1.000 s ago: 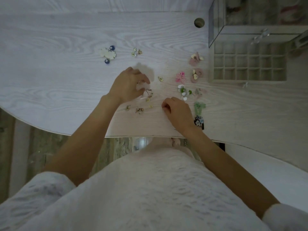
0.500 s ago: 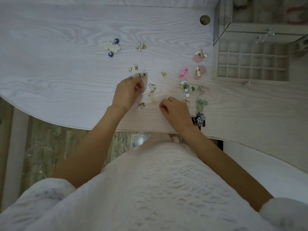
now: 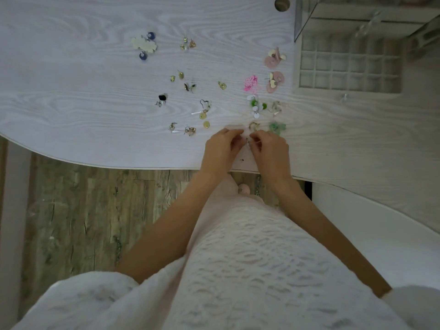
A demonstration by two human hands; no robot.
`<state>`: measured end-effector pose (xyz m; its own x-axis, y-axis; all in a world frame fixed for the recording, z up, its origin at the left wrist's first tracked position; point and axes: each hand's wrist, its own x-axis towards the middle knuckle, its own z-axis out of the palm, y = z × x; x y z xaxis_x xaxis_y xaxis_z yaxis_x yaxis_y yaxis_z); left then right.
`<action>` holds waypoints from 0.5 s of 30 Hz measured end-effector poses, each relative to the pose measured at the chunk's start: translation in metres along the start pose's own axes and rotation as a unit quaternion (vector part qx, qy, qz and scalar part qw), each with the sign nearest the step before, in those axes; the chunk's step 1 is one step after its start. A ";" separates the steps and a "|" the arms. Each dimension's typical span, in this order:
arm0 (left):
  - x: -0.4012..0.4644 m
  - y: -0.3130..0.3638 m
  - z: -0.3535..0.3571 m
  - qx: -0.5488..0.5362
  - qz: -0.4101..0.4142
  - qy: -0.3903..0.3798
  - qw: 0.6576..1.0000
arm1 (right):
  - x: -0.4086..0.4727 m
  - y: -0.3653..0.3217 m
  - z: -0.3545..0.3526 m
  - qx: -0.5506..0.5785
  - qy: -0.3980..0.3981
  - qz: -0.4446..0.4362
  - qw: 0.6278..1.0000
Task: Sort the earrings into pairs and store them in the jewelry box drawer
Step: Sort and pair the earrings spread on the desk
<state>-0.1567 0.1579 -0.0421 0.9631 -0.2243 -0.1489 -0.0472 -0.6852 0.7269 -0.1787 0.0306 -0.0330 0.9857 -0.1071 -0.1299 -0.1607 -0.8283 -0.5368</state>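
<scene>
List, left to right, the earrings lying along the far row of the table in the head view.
Cream cloud-shaped earrings with blue beads → small gold stud earrings → pink round earrings with cream petals, beside the open compartmented jewelry box drawer.

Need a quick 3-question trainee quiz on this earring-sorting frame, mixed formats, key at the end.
1. True or false: the drawer already holds earrings.
2. Which lies nearest the drawer? A) pink disc earrings B) blue bead earrings C) black earring
3. Fill in: the left hand and right hand meet near the table's ___ edge.

Key: 1 false, its visible compartments look empty. 2 A. 3 near; both pinch something too small to identify.
</scene>
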 end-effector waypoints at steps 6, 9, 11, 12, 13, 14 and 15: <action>-0.006 -0.006 0.001 0.063 0.025 0.012 0.998 | -0.007 -0.002 0.002 -0.004 -0.024 0.013 1.000; -0.003 0.002 0.007 0.063 0.028 0.014 0.998 | -0.005 -0.003 0.005 -0.009 -0.033 0.023 0.999; -0.002 0.006 0.011 0.059 0.019 0.012 0.998 | -0.003 -0.004 0.006 -0.007 -0.026 0.026 0.999; -0.002 0.007 0.013 0.058 0.012 0.010 0.998 | -0.003 -0.004 0.006 -0.005 -0.023 0.027 0.999; -0.002 0.008 0.014 0.056 0.005 0.009 0.998 | -0.002 -0.004 0.006 -0.003 -0.021 0.026 0.999; -0.003 0.009 0.015 0.055 -0.002 0.009 0.998 | -0.002 -0.004 0.005 -0.003 -0.019 0.025 0.999; -0.004 0.009 0.016 0.054 -0.007 0.009 0.998 | -0.002 -0.004 0.004 -0.003 -0.019 0.024 1.000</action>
<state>-0.1650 0.1414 -0.0455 0.9686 -0.2019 -0.1451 -0.0610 -0.7586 0.6487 -0.1800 0.0364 -0.0345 0.9744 -0.1259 -0.1862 -0.2070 -0.8257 -0.5248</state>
